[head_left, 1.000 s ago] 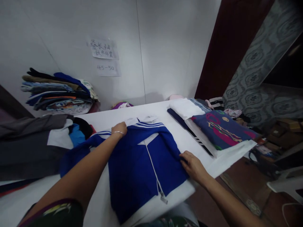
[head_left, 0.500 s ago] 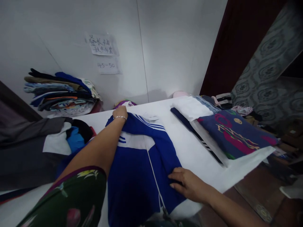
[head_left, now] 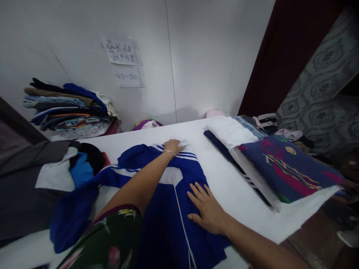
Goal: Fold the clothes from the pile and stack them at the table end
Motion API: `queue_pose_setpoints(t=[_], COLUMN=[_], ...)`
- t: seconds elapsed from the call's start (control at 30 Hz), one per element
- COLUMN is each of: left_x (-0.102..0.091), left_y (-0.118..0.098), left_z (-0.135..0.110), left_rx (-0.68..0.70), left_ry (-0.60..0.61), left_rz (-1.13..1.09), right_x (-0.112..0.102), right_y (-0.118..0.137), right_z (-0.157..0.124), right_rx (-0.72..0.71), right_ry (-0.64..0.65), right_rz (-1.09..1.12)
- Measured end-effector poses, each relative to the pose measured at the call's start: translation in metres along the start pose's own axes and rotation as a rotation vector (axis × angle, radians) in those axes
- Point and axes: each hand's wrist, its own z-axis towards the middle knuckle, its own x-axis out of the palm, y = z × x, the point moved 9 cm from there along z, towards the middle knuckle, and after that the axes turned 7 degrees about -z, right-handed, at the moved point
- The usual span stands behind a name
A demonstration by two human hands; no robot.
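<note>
A blue zip jacket [head_left: 161, 201] with white panels and stripes lies front up on the white table [head_left: 232, 186]. Its left-hand sleeve [head_left: 75, 209] stretches out to the left, while blue cloth with stripes is folded over at the right shoulder. My left hand [head_left: 172, 146], with a bracelet at the wrist, rests on the striped shoulder near the collar; its fingers look stretched over the cloth, with the thumb apart. Lower down, my right hand [head_left: 206, 207] presses flat on the jacket's right side, fingers spread. My left forearm hides part of the chest.
Folded clothes [head_left: 73, 108] are stacked at the back left. Grey garments [head_left: 22, 201] lie piled on the left. On the right are a white folded garment [head_left: 232, 130], a patterned dark garment [head_left: 291, 164] and a striped navy one [head_left: 224, 151]. Handwritten paper signs [head_left: 123, 52] hang on the wall.
My left hand has let go of the cloth at the upper left and moved right onto the shoulder. The left sleeve now shows spread leftward. My right hand has moved up and flattened out.
</note>
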Motion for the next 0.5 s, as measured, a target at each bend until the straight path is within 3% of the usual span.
queue_pose_setpoints(t=[0.17,0.37,0.5], left_x=[0.01,0.014,0.024], left_y=[-0.008,0.037,0.056], left_z=[0.023,0.049,0.055], left_rx=[-0.087,-0.362,-0.411], left_ry=[0.001,0.017,0.037], left_rz=[-0.024,-0.057,-0.083], right_x=[-0.001,0.001,0.002], right_y=[-0.001,-0.001,-0.002], right_z=[-0.003,-0.003,-0.003], right_rx=[-0.007,-0.014,-0.013], right_ry=[0.022,0.031,0.043], right_rz=[0.007,0.03,0.052])
